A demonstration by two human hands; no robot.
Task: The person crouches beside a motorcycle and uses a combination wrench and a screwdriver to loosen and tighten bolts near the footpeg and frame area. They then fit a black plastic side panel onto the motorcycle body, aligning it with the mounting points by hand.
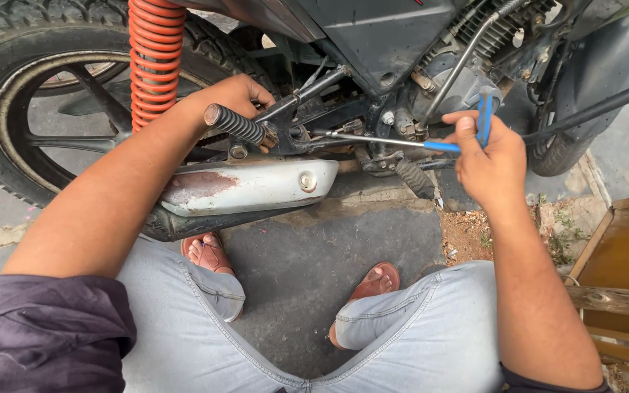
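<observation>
Right hand [491, 161] is gripping the blue T-handle wrench [431, 143], fist closed round the crossbar. The long steel shaft is running left into the motorcycle frame, just below the engine [467, 80]. Tip is landing near the footpeg bracket [293, 120]; the fastener itself is too small to make out.

Left hand [238, 98] is resting on the frame behind the ribbed rubber footpeg [234, 124], fingers curled over the bracket. Can't tell whether that grip is clamped or just braced.

Doing it well, my read:
- Be keeping the shaft square to the bolt; any tilt is risking a rounded head.
- Be pushing inward while turning, so the socket is staying seated.
- Left hand is working best as a brace on the frame, clear of the shaft path.
- Knuckles are sitting close to engine parts; a slip is meaning skinned fingers.

Silver exhaust [249, 188] is lying just below the shaft, orange spring [156, 58] well left. Person is squatting on the pavement [314, 255].
</observation>
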